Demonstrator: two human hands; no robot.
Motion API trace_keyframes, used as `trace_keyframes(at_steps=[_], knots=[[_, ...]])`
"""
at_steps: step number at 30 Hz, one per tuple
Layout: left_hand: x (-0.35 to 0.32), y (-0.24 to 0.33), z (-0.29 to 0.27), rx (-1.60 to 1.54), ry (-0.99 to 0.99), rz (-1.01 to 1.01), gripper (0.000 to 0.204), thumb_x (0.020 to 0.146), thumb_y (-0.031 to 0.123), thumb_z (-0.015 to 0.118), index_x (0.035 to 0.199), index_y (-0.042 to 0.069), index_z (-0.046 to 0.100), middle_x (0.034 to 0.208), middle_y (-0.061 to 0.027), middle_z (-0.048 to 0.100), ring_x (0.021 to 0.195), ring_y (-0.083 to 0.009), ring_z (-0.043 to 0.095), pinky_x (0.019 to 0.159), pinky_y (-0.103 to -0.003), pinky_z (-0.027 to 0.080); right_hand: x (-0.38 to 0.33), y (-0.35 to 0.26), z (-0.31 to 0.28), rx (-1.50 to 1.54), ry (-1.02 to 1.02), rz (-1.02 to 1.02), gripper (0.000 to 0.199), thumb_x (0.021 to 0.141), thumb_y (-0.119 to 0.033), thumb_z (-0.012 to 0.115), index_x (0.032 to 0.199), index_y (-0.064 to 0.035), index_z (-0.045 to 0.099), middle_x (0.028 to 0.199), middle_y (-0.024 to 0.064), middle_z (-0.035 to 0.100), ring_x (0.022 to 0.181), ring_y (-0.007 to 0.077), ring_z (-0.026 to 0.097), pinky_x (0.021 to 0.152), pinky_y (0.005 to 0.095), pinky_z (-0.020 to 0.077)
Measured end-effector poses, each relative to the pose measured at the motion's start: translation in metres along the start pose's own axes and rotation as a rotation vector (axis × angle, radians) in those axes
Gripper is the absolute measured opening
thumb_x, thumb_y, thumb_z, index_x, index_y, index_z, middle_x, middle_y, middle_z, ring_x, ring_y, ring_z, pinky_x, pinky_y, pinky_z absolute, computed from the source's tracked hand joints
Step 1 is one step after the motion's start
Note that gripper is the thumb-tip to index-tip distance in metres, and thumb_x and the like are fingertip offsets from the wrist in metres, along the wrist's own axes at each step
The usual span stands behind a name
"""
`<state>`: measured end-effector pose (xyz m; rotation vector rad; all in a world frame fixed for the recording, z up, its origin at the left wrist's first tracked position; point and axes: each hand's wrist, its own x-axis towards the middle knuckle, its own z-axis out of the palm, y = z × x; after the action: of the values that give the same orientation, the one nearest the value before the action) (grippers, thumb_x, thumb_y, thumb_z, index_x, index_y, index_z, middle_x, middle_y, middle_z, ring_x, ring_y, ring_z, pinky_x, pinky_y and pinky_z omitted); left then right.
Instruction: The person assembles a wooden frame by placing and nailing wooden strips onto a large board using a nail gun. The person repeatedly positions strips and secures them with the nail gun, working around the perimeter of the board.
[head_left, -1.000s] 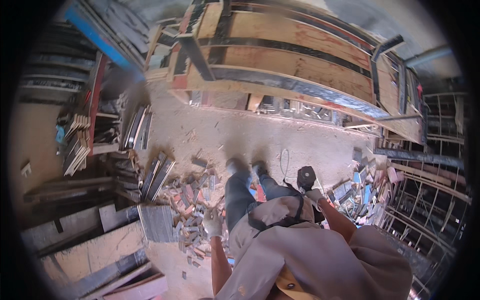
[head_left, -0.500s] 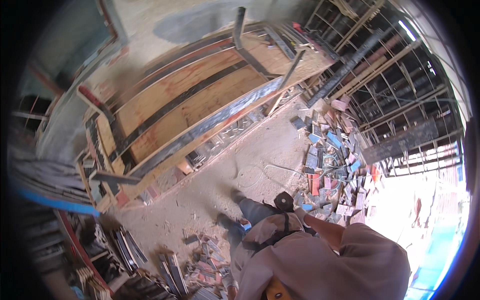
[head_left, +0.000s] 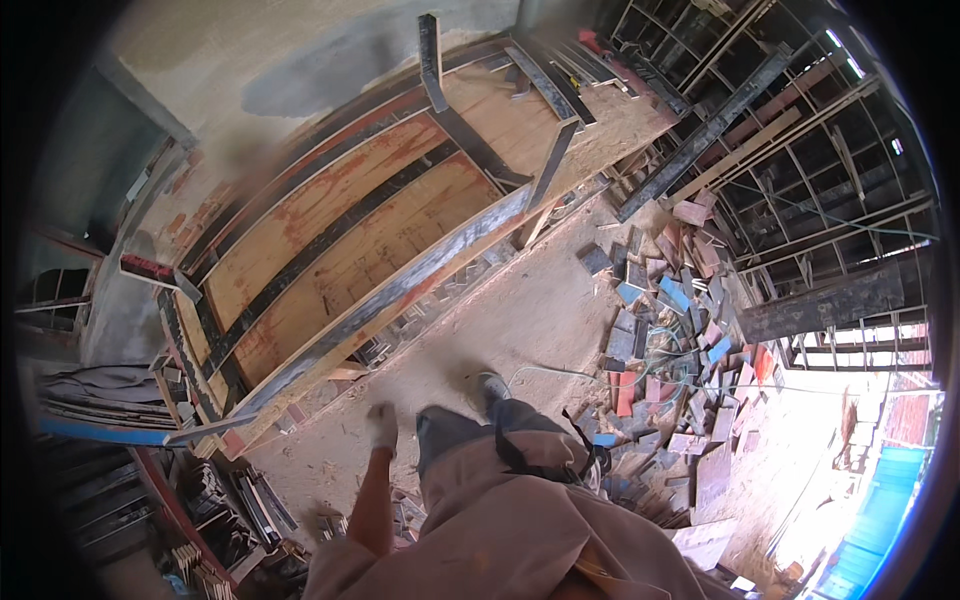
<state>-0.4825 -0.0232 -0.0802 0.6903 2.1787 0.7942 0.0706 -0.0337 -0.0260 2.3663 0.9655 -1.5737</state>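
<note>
the gloved left hand hangs before the counter; i cannot tell its grip, nor the unseen right hand's. offcuts lie right of the counter.

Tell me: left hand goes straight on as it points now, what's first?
Likely the near rail of the wooden bench; depth is unclear, so the left hand might pass beneath it.

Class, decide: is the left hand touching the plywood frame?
Apart: the head view shows a strip of floor between the left hand and the plywood frame.
</note>
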Motion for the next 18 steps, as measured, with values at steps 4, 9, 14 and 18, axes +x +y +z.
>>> trace_keyframes(at_steps=[4, 9, 14, 18], knots=[[0.073, 0.170, 0.046, 0.273, 0.258, 0.713, 0.023, 0.099, 0.021, 0.065, 0.112, 0.003, 0.069, 0.105, -0.0185, 0.070, 0.101, -0.0406, 0.065, 0.085, -0.048, 0.052, 0.014, -0.032, -0.035, 0.070, 0.021, 0.005, 0.037, 0.085, -0.036, 0.069, 0.096, -0.0017, 0.075, 0.087, 0.0243, 0.074, 0.090, 0.0358, 0.075, 0.070, 0.0456, 0.0546], [0.141, 0.327, 0.094, 0.217, 0.175, 0.718, 0.040, 0.095, 0.030, 0.071, 0.127, 0.008, 0.062, 0.114, -0.0165, 0.067, 0.107, -0.0392, 0.063, 0.091, -0.050, 0.049, 0.040, -0.077, -0.089, 0.089, 0.066, 0.003, 0.034, 0.086, -0.033, 0.068, 0.096, -0.0015, 0.075, 0.086, 0.0242, 0.074, 0.089, 0.0355, 0.075, 0.070, 0.0454, 0.0544], [0.209, 0.387, 0.154, 0.509, 0.116, 0.758, 0.061, 0.092, 0.049, 0.070, 0.134, 0.006, 0.057, 0.116, -0.0186, 0.064, 0.107, -0.0401, 0.061, 0.089, -0.053, 0.048, 0.088, -0.155, -0.162, 0.026, 0.130, -0.120, 0.030, 0.088, -0.030, 0.067, 0.095, -0.0013, 0.075, 0.085, 0.0241, 0.074, 0.089, 0.0352, 0.075, 0.069, 0.0452, 0.0541], [0.235, 0.396, 0.201, 0.688, -0.151, 0.470, 0.058, 0.095, 0.053, 0.064, 0.124, 0.003, 0.063, 0.115, -0.0194, 0.065, 0.106, -0.0383, 0.063, 0.087, -0.052, 0.049, 0.154, -0.242, -0.240, -0.082, 0.171, -0.310, 0.027, 0.088, -0.026, 0.066, 0.094, -0.0010, 0.074, 0.078, 0.0211, 0.072, 0.084, 0.0341, 0.075, 0.069, 0.0454, 0.0542]])
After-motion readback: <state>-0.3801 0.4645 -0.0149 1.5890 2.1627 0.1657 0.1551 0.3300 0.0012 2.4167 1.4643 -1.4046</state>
